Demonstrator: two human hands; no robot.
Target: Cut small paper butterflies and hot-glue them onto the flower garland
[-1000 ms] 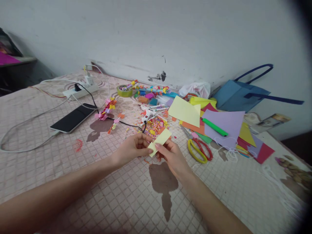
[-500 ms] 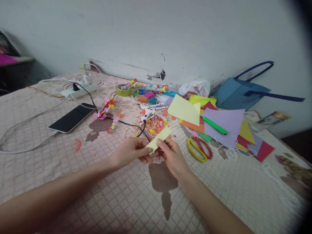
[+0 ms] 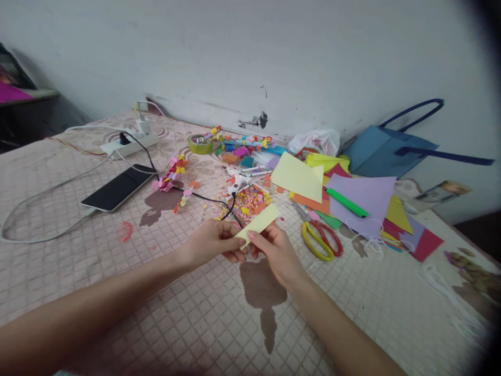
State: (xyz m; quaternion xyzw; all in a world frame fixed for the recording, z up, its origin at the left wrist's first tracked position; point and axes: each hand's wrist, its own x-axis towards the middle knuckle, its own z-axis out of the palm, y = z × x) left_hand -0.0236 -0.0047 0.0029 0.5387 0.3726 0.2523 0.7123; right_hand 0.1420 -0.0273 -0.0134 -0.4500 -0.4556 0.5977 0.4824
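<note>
Pale-yellow, narrow strip of paper (image 3: 264, 220), held up off the cream lattice-patterned tablecloth (image 3: 176, 324), just this side of the heap of multicoloured paper shreds (image 3: 250, 200). Pinched at the near-left end by the left hand (image 3: 209, 243), with thumb and forefinger closed on it, remaining fingers loosely curled. Gripped as well by the right hand (image 3: 279, 254), with thumb flat on top, fingers tucked behind; can't tell how far under. Far-right end free. Looks near weightless, thin, bendy, not slippery; likely to crease or tear under a hard squeeze or tug. Best to take it by ends or long edges, light fingertip pressure only. At the far edge of the shreds: white plastic hot-glue gun (image 3: 239, 183). Off to the right, untouched: metal-bladed scissors with yellow and red handles (image 3: 323, 242).
</note>
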